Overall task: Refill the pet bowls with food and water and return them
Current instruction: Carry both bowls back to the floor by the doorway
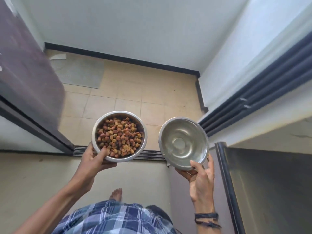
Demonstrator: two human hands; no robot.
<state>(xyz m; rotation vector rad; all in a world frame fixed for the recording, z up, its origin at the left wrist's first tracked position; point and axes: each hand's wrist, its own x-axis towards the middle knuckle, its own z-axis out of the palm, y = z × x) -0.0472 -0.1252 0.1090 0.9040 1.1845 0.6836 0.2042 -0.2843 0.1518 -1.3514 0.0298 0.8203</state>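
- A plaid shirt (pixel 114 218) fills the bottom edge; one bare foot (pixel 116 194) stands on the plain floor just ahead of it.
- Dark wristbands (pixel 206 218) circle the right wrist.
- Left hand (pixel 94 159): closed in a grip on the food bowl (pixel 118 112) at its near-left rim. The thumb is hooked over the rim and touches the kibble (pixel 119 137); the fingers curl underneath.
- Right hand (pixel 200 173): closed in a grip on the water bowl (pixel 182 118) at its near rim, thumb on top, fingers wrapped under and up the right side.
- Both steel bowls are carried in the air, side by side and apart, each just beyond its hand. The food bowl is roughly level and well filled with brown and tan kibble. The water bowl tilts slightly and holds what appears to be clear, rippled water (pixel 183 142).
- Below the bowls runs a sliding-door track (pixel 148 155).
- Beyond lies a tan tiled floor (pixel 135 98), with a grey mat (pixel 79 73) at far left.
- A black skirting (pixel 118 56) and a white wall (pixel 135 22) close the space.
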